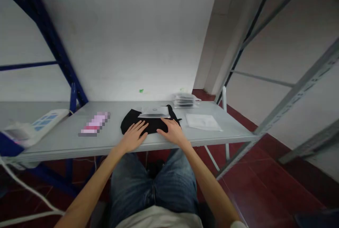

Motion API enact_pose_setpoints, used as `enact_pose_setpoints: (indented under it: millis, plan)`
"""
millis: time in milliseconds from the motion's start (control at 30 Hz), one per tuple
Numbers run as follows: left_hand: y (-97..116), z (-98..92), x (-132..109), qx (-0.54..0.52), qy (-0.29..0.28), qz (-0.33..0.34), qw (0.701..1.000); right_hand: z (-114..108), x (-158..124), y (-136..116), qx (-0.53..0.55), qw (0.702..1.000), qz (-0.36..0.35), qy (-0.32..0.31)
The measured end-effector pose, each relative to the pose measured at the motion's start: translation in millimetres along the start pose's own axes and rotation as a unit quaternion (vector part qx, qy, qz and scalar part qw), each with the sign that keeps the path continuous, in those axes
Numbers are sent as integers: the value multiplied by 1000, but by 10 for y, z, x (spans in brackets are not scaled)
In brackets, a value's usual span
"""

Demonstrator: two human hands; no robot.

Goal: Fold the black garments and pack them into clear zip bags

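A black cloth item (150, 124) lies on the grey table (66, 139) in front of me. My left hand (134, 136) rests flat on its near left part, fingers stretched out. My right hand (173, 131) lies flat on its near right part, fingers spread. A clear plastic bag (155, 112) sits on the far edge of the black cloth, beyond both hands.
A flat white bag (202, 121) lies to the right of the cloth, and a stack of similar bags (184, 101) sits at the back. A pink object (95, 124) and a white device with blue buttons (34, 127) are at left. Metal shelf frames stand on both sides.
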State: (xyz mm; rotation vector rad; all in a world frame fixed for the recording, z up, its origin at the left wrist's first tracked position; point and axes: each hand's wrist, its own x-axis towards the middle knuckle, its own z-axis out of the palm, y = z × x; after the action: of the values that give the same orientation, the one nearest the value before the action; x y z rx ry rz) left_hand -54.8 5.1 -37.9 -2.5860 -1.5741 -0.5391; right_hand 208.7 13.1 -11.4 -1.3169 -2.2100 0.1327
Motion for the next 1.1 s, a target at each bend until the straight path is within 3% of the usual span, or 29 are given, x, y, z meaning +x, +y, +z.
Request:
enact_pose_setpoints:
  millis: [133, 333, 567, 700, 800, 933, 1033, 1100]
  plan:
    - [-30, 33, 8, 4, 13, 6, 1000, -17, 331, -132, -35, 999, -15, 31]
    - [-69, 96, 23, 6, 32, 10, 999, 196, 945, -199, -126, 986, -99, -51]
    - [-95, 138, 24, 4, 48, 15, 999, 266, 1175, -324, -209, 972, -87, -66]
    - [-104, 130, 22, 18, 46, 17, 999, 173, 1295, -371, -260, 956, -108, -86]
    - [-100, 114, 16, 25, 49, 17, 998, -100, 1477, -370, -236, 966, -76, -66]
    - [-92, 94, 10, 21, 51, 20, 998, -778, 1825, -256, -156, 987, 22, -24]
    - [-85, 82, 10, 19, 51, 21, 998, -1359, 2075, -23, -64, 992, 39, -105]
    - [-84, 81, 12, 20, 51, 21, 998, -1697, 2204, 195, -13, 990, 78, -119]
